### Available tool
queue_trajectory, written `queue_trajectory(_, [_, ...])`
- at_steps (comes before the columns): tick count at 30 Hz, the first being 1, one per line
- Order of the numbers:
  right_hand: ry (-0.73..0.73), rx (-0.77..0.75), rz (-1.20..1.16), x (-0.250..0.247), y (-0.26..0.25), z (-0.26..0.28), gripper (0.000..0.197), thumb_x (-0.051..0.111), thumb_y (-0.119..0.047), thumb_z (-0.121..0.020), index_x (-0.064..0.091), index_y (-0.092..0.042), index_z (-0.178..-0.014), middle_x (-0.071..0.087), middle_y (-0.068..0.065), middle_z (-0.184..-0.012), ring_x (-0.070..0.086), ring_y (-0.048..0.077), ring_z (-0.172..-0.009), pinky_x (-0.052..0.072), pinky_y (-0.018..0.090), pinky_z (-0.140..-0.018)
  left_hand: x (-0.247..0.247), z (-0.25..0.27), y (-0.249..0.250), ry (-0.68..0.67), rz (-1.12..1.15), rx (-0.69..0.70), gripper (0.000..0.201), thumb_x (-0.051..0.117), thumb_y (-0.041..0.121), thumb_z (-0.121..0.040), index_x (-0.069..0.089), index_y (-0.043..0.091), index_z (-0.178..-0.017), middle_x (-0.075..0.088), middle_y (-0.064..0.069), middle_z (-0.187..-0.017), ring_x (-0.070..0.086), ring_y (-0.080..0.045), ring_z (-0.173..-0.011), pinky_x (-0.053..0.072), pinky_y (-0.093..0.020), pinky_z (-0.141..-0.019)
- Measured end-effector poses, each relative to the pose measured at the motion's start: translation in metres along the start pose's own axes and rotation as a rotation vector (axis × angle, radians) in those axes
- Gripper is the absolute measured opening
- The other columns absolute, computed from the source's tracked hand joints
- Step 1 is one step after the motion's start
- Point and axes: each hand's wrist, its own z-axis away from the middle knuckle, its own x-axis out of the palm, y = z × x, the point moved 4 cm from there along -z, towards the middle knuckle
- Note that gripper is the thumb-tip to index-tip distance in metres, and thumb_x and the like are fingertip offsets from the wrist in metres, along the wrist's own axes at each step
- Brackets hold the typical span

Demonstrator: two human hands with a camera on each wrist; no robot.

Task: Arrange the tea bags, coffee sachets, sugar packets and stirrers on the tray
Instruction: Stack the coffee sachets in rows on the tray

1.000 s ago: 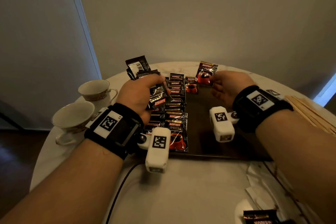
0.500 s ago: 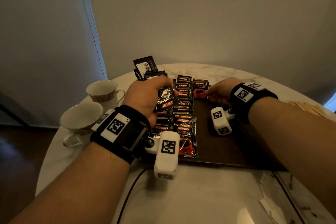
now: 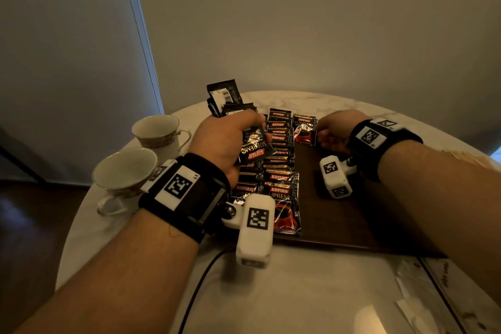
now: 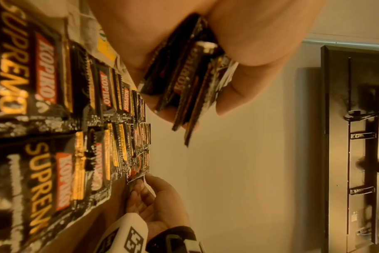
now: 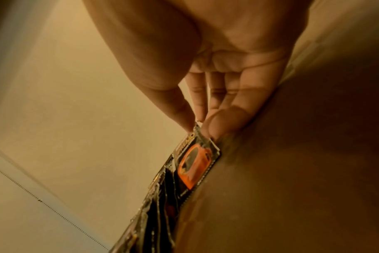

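Observation:
Black Kopiko coffee sachets (image 3: pixel 279 160) lie in overlapping rows on the left part of a dark brown tray (image 3: pixel 352 219). My left hand (image 3: pixel 230 141) hovers over the rows and grips a bundle of sachets (image 3: pixel 253 148), seen fanned between thumb and fingers in the left wrist view (image 4: pixel 190 89). My right hand (image 3: pixel 332 133) is low at the tray's far end, thumb and forefinger pinching the edge of one sachet (image 3: pixel 305 131) that lies at the head of a new row (image 5: pixel 194 164). Wooden stirrers (image 3: pixel 458 156) show faintly behind my right forearm.
Two white teacups (image 3: pixel 124 171) (image 3: pixel 156 130) stand on the round marble table (image 3: pixel 311 293) left of the tray. Torn white wrapping (image 3: pixel 423 304) lies at the near right. A black cable (image 3: pixel 200 287) runs under my left wrist. A wall is close behind the table.
My right hand carried a sachet from above the tray's far end down onto the tray beside the rows. The left hand kept its bundle and barely moved.

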Motion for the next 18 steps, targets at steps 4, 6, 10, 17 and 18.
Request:
queue_trajectory(4, [-0.019,-0.017,-0.027,0.003,-0.001,-0.004,0.011,0.063,-0.008,-0.097,0.065,-0.006,-0.108,0.061,0.008,-0.079,0.06,0.019,-0.07,0.056,0.033,-0.071,0.0,-0.001,-0.001,0.001,0.013,0.002,0.009,0.073,0.006,-0.088,0.07,0.001,-0.095,0.073,-0.012,-0.072,0.073,-0.022,-0.062,0.059,-0.034,-0.053])
queue_trajectory(6, [-0.029,-0.02,-0.039,0.003,-0.001,-0.007,0.015,0.059,-0.007,-0.098,0.065,-0.008,-0.112,0.06,0.008,-0.08,0.059,0.019,-0.07,0.055,0.032,-0.074,0.0,-0.002,-0.001,0.006,0.007,0.002,0.008,0.073,0.005,-0.087,0.07,0.001,-0.093,0.073,-0.012,-0.071,0.072,-0.022,-0.061,0.059,-0.033,-0.052])
queue_trajectory(10, [-0.037,-0.021,-0.058,0.0,0.0,-0.006,0.022,0.058,-0.007,-0.099,0.065,-0.006,-0.119,0.06,0.008,-0.084,0.057,0.019,-0.073,0.053,0.031,-0.068,-0.001,-0.003,-0.004,0.004,0.005,-0.003,0.01,0.073,0.007,-0.088,0.069,0.002,-0.096,0.073,-0.01,-0.072,0.073,-0.023,-0.065,0.06,-0.034,-0.054])
queue_trajectory(17, [-0.158,-0.116,-0.207,-0.008,-0.014,0.035,0.024,0.068,-0.021,-0.096,0.068,-0.01,-0.116,0.059,-0.001,-0.065,0.053,0.014,-0.06,0.046,0.027,-0.057,0.007,0.004,-0.006,-0.031,0.025,-0.089,0.021,0.074,0.01,-0.089,0.067,0.002,-0.107,0.078,-0.016,-0.087,0.077,-0.034,-0.082,0.064,-0.044,-0.071])
queue_trajectory(18, [-0.241,-0.145,-0.212,-0.006,-0.017,0.05,0.022,0.07,-0.025,-0.094,0.07,-0.013,-0.112,0.059,-0.003,-0.065,0.053,0.013,-0.059,0.045,0.026,-0.057,0.007,0.005,-0.008,-0.021,0.011,-0.095,0.03,0.083,0.015,-0.083,0.07,0.003,-0.107,0.079,-0.017,-0.094,0.077,-0.036,-0.089,0.063,-0.049,-0.078])
